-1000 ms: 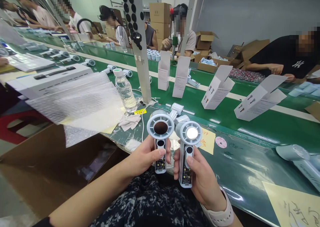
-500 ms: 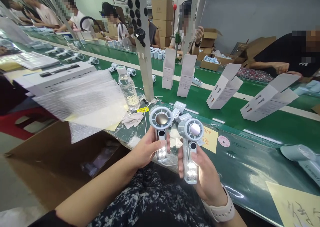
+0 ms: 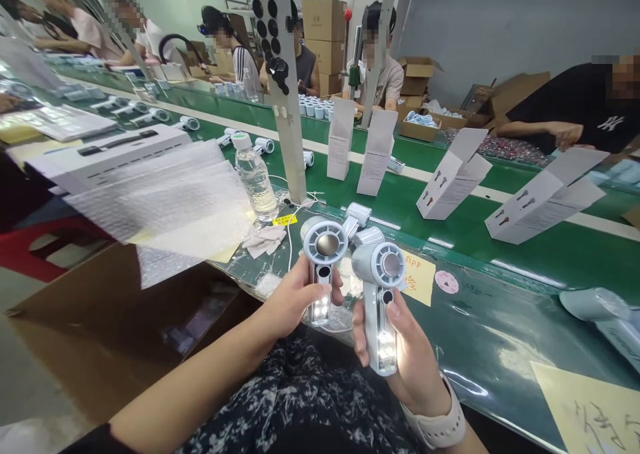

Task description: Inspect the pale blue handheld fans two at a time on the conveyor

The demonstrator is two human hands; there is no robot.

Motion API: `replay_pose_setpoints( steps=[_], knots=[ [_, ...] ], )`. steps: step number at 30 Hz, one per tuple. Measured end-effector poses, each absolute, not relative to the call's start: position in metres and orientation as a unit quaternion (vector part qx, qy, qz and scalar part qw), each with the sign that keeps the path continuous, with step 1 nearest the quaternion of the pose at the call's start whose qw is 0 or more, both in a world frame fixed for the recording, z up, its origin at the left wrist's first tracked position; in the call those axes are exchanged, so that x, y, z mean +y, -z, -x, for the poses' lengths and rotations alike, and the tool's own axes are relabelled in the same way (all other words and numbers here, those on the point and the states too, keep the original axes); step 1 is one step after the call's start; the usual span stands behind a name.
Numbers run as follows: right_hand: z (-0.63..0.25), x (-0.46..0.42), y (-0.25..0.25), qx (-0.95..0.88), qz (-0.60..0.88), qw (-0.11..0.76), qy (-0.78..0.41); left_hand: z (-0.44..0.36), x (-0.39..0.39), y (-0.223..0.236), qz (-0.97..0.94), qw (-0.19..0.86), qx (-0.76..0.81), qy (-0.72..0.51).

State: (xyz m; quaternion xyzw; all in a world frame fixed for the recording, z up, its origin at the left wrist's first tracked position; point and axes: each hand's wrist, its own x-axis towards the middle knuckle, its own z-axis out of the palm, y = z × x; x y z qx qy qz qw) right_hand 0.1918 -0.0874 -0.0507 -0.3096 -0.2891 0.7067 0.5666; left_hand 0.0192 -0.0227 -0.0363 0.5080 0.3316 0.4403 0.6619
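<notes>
My left hand [image 3: 303,291] is closed around the handle of a light-blue handheld fan [image 3: 325,241], its thumb on the front of the handle. In my right hand [image 3: 413,344] is a second handheld fan [image 3: 379,265], tilted a little, with the thumb near the dark oval on its handle. Both fans stand upright over the table edge, their round silver-centred heads towards me. Bright light shows on both handles. Just behind them, two more light-blue fans lie on the table, one of them a fan [image 3: 358,215] nearer the belt.
A water bottle [image 3: 254,177] stands left of the post [image 3: 289,127], beside bubble wrap [image 3: 165,201]. Several open white boxes, one a box [image 3: 447,177], stand on the green conveyor belt [image 3: 400,204]. Another fan [image 3: 597,305] lies at right. Co-workers sit across the belt.
The right-hand fan has turned and tilted, showing more of its side. The left-hand fan has shifted slightly. The boxes on the belt sit slightly further right in view.
</notes>
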Motion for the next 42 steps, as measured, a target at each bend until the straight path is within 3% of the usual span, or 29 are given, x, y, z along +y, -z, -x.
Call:
replay_pose_setpoints(
  steps=[7,18,33,42],
  knots=[
    [-0.193,-0.086,0.051,-0.216,0.329,0.579,-0.714,-0.024,-0.027,0.037,-0.479,0.685,0.401,-0.374],
    [-0.198,-0.090,0.039,-0.203,0.300,0.602,-0.712,-0.016,-0.042,0.026,-0.508,0.737,0.246,-0.371],
    [-0.189,-0.087,0.026,-0.195,0.317,0.588,-0.719,-0.019,-0.038,0.032,-0.384,0.784,0.251,-0.419],
    [-0.195,-0.085,0.025,-0.170,0.289,0.621,-0.709,-0.016,-0.041,0.021,-0.401,0.824,0.186,-0.354]
  ],
)
